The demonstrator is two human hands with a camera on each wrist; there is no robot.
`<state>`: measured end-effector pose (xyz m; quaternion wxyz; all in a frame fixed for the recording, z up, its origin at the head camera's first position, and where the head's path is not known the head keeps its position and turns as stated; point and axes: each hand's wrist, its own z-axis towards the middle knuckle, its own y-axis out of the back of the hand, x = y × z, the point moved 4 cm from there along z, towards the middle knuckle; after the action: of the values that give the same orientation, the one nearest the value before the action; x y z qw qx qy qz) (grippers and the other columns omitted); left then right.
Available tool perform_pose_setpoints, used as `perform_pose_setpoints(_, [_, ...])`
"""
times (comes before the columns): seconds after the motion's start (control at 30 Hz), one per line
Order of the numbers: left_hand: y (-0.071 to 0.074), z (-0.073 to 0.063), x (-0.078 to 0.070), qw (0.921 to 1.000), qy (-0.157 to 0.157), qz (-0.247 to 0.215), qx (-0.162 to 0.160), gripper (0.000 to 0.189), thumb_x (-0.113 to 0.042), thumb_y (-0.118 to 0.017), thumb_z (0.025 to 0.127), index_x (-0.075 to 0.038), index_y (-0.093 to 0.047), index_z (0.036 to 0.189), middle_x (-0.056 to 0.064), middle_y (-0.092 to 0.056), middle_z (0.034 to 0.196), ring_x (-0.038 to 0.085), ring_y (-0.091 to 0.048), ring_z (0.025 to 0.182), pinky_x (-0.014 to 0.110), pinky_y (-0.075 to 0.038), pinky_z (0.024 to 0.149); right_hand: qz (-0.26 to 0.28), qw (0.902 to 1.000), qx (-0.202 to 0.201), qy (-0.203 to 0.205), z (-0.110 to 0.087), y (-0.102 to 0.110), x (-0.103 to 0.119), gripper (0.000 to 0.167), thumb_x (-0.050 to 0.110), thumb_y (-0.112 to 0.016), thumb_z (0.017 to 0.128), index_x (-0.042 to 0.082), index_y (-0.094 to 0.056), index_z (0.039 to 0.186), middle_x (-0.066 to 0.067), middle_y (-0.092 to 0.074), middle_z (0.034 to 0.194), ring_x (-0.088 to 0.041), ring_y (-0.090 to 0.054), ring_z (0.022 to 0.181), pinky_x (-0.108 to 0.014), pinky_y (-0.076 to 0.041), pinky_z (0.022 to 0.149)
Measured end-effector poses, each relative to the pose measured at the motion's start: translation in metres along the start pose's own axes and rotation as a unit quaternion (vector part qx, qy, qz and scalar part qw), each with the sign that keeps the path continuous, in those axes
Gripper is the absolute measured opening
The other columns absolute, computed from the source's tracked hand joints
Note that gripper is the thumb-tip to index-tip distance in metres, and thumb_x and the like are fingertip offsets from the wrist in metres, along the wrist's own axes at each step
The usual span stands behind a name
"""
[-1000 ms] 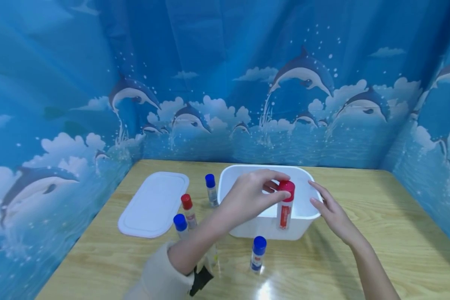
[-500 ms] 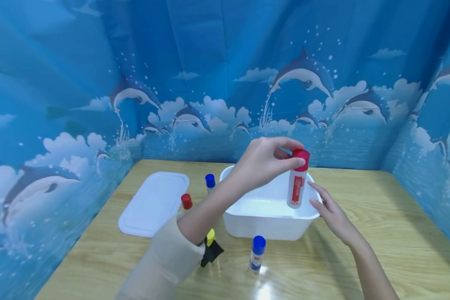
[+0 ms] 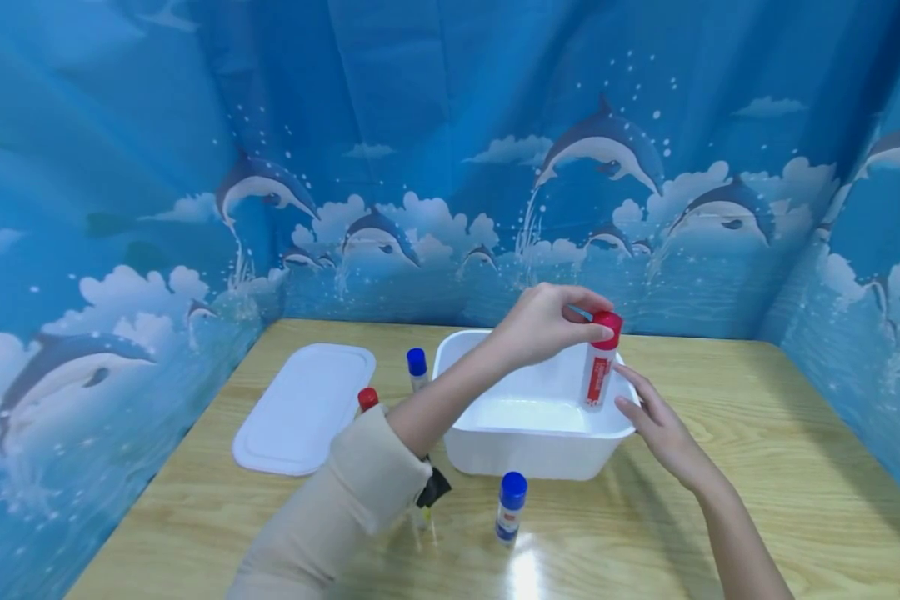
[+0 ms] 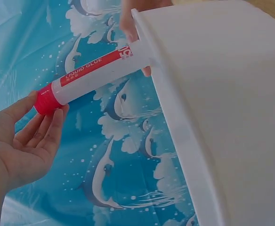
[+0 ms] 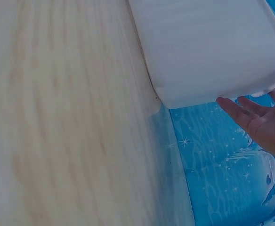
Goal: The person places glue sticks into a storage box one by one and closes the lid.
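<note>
My left hand (image 3: 543, 325) pinches a liquid glue bottle (image 4: 93, 73) by its red cap, thumb on one side and fingertips on the other. The bottle, white with a red label, hangs nearly upright, its lower end within the right part of the open white plastic box (image 3: 532, 454). At the box's right end, my right hand (image 3: 667, 437) touches the rim with fairly straight, spread fingers. In the right wrist view, those fingers (image 5: 236, 113) lie against the box's outside.
A blue-capped glue bottle (image 3: 510, 508) stands before the box. Left of it are another blue-capped bottle (image 3: 417, 367) and a red-capped one (image 3: 368, 400), partly hidden by the left sleeve (image 3: 345, 492). A white lid (image 3: 307, 408) lies flat on the wooden table (image 3: 757, 492). Dolphin-print curtains (image 3: 420, 125) surround it.
My left hand has carried the glue bottle rightward, from in front of the box to over its right part, rising and then lowering slightly. The right hand has stayed at the rim.
</note>
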<state>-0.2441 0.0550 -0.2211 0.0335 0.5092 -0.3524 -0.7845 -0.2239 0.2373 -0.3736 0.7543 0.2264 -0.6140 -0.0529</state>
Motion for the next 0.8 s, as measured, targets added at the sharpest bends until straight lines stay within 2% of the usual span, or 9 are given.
perform_pose_setpoints(0.13, [-0.003, 0.003, 0.008, 0.9999, 0.015, 0.000, 0.007, 0.034, -0.014, -0.069, 0.083, -0.011, -0.064, 0.116, 0.001, -0.063, 0.110, 0.005, -0.061, 0.085, 0.015, -0.049, 0.062, -0.003, 1.0000, -0.002, -0.001, 0.001, 0.000, 0.000, 0.056, 0.027, -0.042, 0.099, 0.011, -0.018, 0.147, -0.020, -0.006, 0.150, -0.048, -0.011, 0.130, -0.061, -0.034, 0.088])
perform_pose_setpoints(0.3, [-0.009, 0.007, 0.016, 0.9991, 0.019, 0.008, 0.037, 0.033, -0.014, -0.069, 0.083, -0.010, -0.064, 0.115, 0.001, -0.064, 0.107, 0.003, -0.060, 0.082, 0.014, -0.049, 0.063, 0.000, 1.0000, -0.001, 0.008, 0.000, 0.001, 0.001, 0.055, 0.025, -0.041, 0.099, 0.010, -0.017, 0.147, -0.021, -0.006, 0.149, -0.048, -0.011, 0.130, -0.063, -0.033, 0.088])
perform_pose_setpoints(0.57, [-0.021, 0.008, 0.031, 0.9962, 0.038, 0.036, 0.070, 0.030, -0.014, -0.070, 0.083, -0.010, -0.066, 0.113, 0.000, -0.065, 0.106, 0.005, -0.059, 0.089, 0.012, -0.048, 0.065, 0.009, 0.9998, 0.000, 0.015, -0.001, 0.000, 0.002, 0.054, 0.021, -0.041, 0.099, 0.008, -0.018, 0.146, -0.022, -0.010, 0.148, -0.048, -0.019, 0.128, -0.060, -0.037, 0.088])
perform_pose_setpoints(0.8, [-0.030, 0.009, 0.039, 0.9932, 0.055, 0.048, 0.091, 0.030, -0.014, -0.070, 0.082, -0.010, -0.066, 0.112, -0.002, -0.065, 0.102, 0.004, -0.058, 0.087, 0.012, -0.048, 0.064, 0.006, 0.9999, -0.002, 0.013, -0.001, -0.001, 0.001, 0.053, 0.022, -0.040, 0.100, 0.006, -0.018, 0.145, -0.023, -0.011, 0.147, -0.047, -0.026, 0.125, -0.059, -0.038, 0.088])
